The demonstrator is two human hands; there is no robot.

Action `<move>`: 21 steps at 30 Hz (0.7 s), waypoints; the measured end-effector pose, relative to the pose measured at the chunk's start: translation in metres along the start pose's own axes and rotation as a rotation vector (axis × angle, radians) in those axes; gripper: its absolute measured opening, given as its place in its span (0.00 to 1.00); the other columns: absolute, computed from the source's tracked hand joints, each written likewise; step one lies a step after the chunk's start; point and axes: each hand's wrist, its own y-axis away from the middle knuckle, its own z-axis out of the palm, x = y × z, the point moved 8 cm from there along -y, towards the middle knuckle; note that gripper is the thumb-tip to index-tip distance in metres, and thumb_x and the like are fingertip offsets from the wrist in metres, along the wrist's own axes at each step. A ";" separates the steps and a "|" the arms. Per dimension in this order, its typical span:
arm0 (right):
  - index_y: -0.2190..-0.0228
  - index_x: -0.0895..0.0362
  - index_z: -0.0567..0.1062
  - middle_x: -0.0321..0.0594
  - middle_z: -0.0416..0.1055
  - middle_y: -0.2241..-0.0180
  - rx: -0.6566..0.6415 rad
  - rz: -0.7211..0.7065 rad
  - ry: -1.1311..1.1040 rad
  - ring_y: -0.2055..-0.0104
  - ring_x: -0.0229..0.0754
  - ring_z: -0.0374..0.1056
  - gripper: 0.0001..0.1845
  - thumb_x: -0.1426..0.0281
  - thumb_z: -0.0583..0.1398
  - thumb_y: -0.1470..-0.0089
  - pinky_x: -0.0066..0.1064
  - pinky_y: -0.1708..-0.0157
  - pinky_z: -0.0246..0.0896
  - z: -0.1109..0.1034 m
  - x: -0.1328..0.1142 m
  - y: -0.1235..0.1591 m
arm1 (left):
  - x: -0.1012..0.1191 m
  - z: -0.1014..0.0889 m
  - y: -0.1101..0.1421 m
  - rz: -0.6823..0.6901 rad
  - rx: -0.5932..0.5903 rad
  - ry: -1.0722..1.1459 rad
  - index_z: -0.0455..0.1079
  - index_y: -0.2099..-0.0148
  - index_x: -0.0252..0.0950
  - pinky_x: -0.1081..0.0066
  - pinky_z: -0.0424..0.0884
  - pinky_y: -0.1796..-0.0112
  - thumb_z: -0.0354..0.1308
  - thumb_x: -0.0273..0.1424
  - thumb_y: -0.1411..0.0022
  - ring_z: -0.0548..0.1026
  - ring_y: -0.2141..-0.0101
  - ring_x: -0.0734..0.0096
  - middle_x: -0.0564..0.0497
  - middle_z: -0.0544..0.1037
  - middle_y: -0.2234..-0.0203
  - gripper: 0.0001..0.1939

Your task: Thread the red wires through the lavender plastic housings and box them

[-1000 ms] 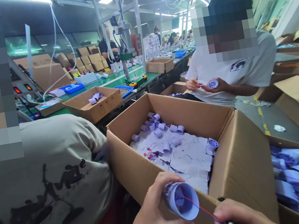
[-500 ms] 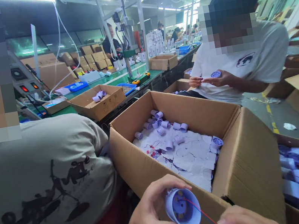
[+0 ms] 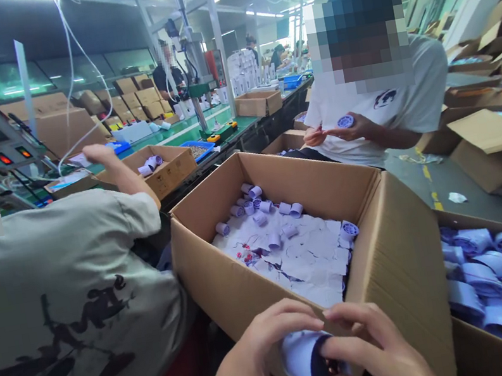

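Low in the head view, a white plastic cylindrical housing [image 3: 299,359] lies tilted in my left hand [image 3: 250,371], with the fingers and thumb wrapped round its side. My right hand [image 3: 378,346] is at the open end, its fingers curled into the mouth of the housing. Between those fingers shows a small dark part with copper-coloured spots [image 3: 332,367]; its exact kind is mostly hidden. Behind both hands stands a large cardboard box [image 3: 219,286], with white sheets and several similar white housings [image 3: 256,206] inside.
A second box [image 3: 473,337] full of white housings stands at the right. A seated person [image 3: 382,108] across holds another housing. To the left, a person in a grey shirt [image 3: 80,293] reaches toward the green workbench [image 3: 245,126], which carries a press [image 3: 196,62] and a small box [image 3: 176,171].
My right hand has moved from the red and blue wires up into the housing's mouth, and the wires are now out of sight. The person at left has raised an arm.
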 end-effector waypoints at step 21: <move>0.49 0.46 0.68 0.44 0.73 0.48 0.153 0.665 -0.883 0.47 0.47 0.72 0.22 0.53 0.59 0.42 0.35 0.52 0.71 0.051 0.027 0.018 | -0.008 -0.003 -0.007 0.105 0.096 0.167 0.67 0.46 0.51 0.57 0.61 0.43 0.68 0.41 0.47 0.70 0.49 0.59 0.49 0.75 0.55 0.26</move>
